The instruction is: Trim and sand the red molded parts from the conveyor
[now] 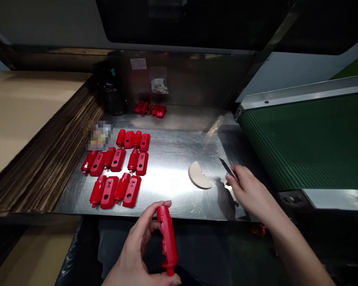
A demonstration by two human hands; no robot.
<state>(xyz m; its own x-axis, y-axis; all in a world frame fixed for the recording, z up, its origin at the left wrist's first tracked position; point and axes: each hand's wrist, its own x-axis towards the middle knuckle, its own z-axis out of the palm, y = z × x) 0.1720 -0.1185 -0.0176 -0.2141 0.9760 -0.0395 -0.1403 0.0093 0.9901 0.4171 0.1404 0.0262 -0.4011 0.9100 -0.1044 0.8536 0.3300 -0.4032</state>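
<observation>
Paper label: a small white label (138, 64) on the metal back panel (197, 79); its print is too small to read.
Red piece in hand: one red plastic piece (170, 238), glossy, long and narrow, with a round collar at one end, a thin stub at the other and notches along one side; held above the table's front edge.
Left hand: the left hand (137, 242) pinches this piece end to end, fingers at the collar, thumb by the stub.
Right hand: the right hand (246, 186) grips a slim dark knife (227, 168), pointed tip outward, over the table's right part.
Pad: a pale half-round pad (198, 174), matt, notched on its straight edge, near the knife.
Red rows: round red pieces (98, 190) alternating with flat red plates (132, 192), each plate with a dark round hole; three rows, left of the pad.
Back group: small red parts (161, 111) by the panel, below a clear plastic bag (158, 79) with whitish contents.
Table: brushed metal table (170, 159), scratched and shiny.
Left side: brown cardboard stack (32, 99), rough-edged; dark bottle (115, 97) beside it.
Right side: green ribbed conveyor belt (310, 139), metal-framed.
</observation>
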